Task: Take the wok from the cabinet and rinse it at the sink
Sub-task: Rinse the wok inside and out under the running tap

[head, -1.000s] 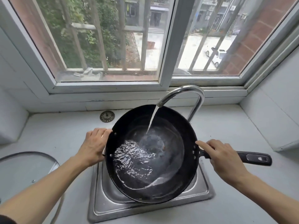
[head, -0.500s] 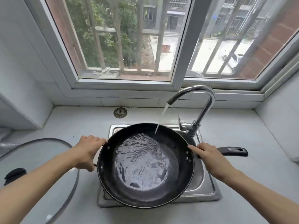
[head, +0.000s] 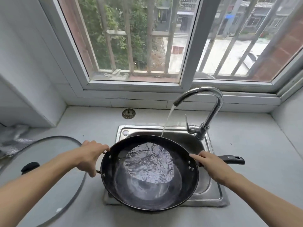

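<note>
A black wok (head: 147,194) is held over the steel sink (head: 213,194), roughly level, with rippling water pooled in its far half. My left hand (head: 90,154) grips the small helper handle on its left rim. My right hand (head: 211,163) holds the long black handle (head: 232,159) close to the rim. The chrome faucet (head: 211,99) runs, and its stream falls just behind the wok's far rim, seemingly into the sink.
A glass lid with a black knob (head: 49,169) lies on the grey counter at left. A round sink strainer (head: 128,113) sits by the back wall. Crumpled foil (head: 13,138) is at far left. A barred window stands behind the sink.
The wok has dropped lower, levelled out and come toward me. The stream that poured into it now lands past its far rim. The water has spread flat across the bottom.
</note>
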Motion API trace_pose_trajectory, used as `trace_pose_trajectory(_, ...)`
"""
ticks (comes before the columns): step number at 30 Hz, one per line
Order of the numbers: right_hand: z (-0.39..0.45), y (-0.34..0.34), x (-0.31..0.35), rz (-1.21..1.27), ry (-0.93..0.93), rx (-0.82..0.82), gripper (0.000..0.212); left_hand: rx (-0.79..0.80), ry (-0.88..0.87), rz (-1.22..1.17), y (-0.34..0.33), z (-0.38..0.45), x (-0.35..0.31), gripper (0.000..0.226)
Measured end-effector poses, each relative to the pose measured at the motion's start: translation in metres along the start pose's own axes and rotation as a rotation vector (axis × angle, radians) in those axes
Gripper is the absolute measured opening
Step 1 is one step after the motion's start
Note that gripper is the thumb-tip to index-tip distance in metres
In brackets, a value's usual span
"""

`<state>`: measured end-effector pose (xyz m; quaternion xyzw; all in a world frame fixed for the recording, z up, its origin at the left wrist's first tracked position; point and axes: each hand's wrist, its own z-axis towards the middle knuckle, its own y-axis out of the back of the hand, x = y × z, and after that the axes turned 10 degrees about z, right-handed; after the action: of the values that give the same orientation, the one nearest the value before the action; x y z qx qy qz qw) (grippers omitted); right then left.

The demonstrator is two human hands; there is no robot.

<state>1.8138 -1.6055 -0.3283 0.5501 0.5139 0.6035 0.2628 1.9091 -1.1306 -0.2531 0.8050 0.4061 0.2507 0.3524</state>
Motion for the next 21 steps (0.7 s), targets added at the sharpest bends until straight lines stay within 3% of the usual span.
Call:
trace_pose_trajectory(3,-0.002,0.007,0.000,-0.028,-0.012,0.015,0.078,-0.011,0.002,0.014,0.004,0.005,-0.006,0.096)
trace_pose_trajectory(10,-0.011,0.014,-0.004,-0.029,-0.049,0.032,0.072,0.002,-0.016,0.023,0.017,0.018,-0.015,0.096)
trace_pose_trajectory(21,-0.012,0.040,-0.025,-0.002,-0.011,0.255,0.071,0.278,-0.149,-0.273,0.030,0.023,-0.014,0.082)
